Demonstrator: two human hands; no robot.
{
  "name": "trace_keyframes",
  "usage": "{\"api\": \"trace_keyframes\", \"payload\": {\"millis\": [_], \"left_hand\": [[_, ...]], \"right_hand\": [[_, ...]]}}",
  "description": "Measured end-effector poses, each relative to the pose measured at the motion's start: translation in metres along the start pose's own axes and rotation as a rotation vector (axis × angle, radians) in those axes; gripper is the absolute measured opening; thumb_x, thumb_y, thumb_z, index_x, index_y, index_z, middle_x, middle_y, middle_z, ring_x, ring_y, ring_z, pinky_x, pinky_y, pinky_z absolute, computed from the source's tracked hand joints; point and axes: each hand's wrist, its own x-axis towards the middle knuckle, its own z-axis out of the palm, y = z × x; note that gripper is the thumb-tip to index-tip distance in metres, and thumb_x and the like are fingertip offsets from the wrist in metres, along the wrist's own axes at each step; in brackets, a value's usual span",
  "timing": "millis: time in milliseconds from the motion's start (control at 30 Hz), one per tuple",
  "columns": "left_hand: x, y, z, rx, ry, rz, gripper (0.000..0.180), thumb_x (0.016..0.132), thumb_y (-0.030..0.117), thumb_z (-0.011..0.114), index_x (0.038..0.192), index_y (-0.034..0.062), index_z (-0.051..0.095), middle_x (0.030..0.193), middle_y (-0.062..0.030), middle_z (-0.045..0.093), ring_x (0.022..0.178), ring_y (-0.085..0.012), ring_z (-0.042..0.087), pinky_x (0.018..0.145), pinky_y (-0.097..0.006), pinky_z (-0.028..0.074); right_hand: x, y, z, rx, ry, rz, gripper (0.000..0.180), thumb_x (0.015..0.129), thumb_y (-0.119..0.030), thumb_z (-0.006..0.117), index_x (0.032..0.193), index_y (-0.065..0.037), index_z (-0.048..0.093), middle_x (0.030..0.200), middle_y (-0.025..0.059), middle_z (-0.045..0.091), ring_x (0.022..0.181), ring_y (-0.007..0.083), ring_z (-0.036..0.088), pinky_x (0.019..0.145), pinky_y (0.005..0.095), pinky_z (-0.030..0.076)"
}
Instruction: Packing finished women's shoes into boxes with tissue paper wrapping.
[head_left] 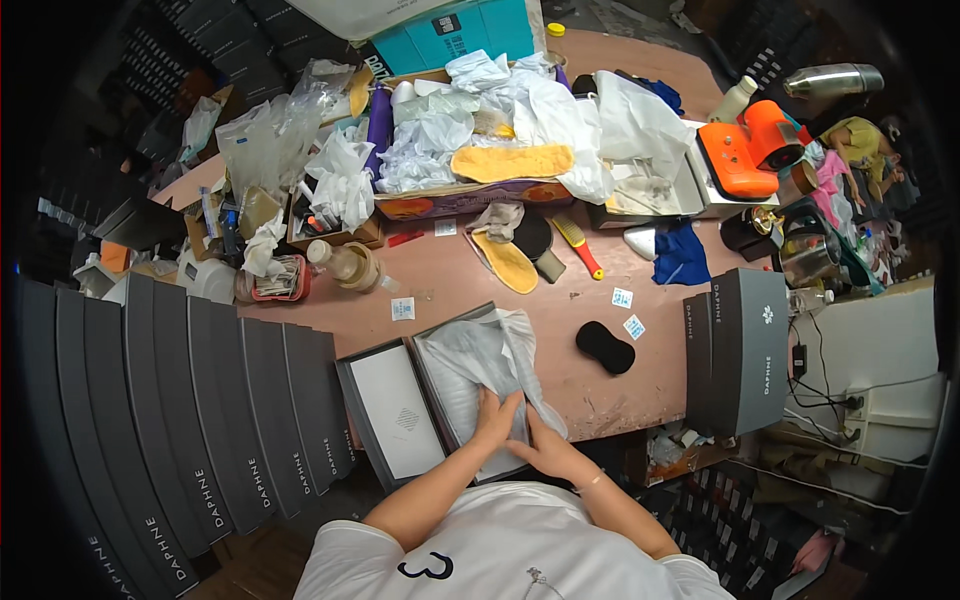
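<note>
A dark grey shoe box (428,378) lies open at the table's near edge, lined with white tissue paper (465,350). The paper covers whatever is inside and spills over the box's right side. My left hand (492,418) is closed on the paper near the middle of the box. Close beside it, my right hand (550,452) grips the paper at the near right side, its thumb pointing left. To the left of the box rests its lid (405,415), white inside face up, with a small printed pattern.
Stacked grey shoe boxes (210,400) rise at the left; more boxes (735,350) stand right. A black oval pad (605,347) lies on the pink table (590,400). Farther back are a brush (578,245), a yellow cloth (505,262), an orange device (740,160) and a paper-filled carton (470,203).
</note>
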Motion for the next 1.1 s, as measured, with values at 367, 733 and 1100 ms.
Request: {"api": "trace_keyframes", "payload": {"millis": [367, 733, 1100], "left_hand": [[-0.004, 0.012, -0.030, 0.169, 0.006, 0.087, 0.064, 0.071, 0.030, 0.074, 0.120, -0.0054, 0.052, 0.119, -0.0264, 0.052, 0.111, -0.0407, 0.051, 0.097, -0.042, 0.040], [0.004, -0.131, -0.010, -0.039, -0.305, 0.476, 0.039, 0.091, 0.019, 0.052, 0.126, 0.0012, 0.051, 0.130, -0.0200, 0.049, 0.114, -0.0352, 0.051, 0.097, -0.040, 0.042], [-0.104, -0.106, -0.164, 0.402, 0.041, 0.140, 0.040, 0.089, 0.024, 0.054, 0.122, 0.0004, 0.051, 0.109, -0.0220, 0.056, 0.099, -0.0386, 0.056, 0.088, -0.043, 0.045]], "right_hand": [[0.017, 0.095, 0.009, 0.880, 0.104, 0.648, 0.030, 0.093, -0.031, 0.057, 0.097, -0.001, 0.062, 0.087, 0.0046, 0.062, 0.072, 0.0141, 0.059, 0.060, 0.0293, 0.049], [-0.045, -0.050, -0.007, -0.190, 0.013, -0.377, 0.018, 0.084, -0.005, 0.064, 0.101, -0.003, 0.064, 0.103, 0.0125, 0.066, 0.092, 0.0249, 0.063, 0.082, 0.0329, 0.050], [0.042, -0.056, 0.067, -0.772, 0.002, -0.337, 0.092, 0.078, -0.048, 0.067, 0.145, 0.000, 0.025, 0.148, 0.0270, 0.025, 0.140, 0.0392, 0.020, 0.112, 0.0527, 0.015]]}}
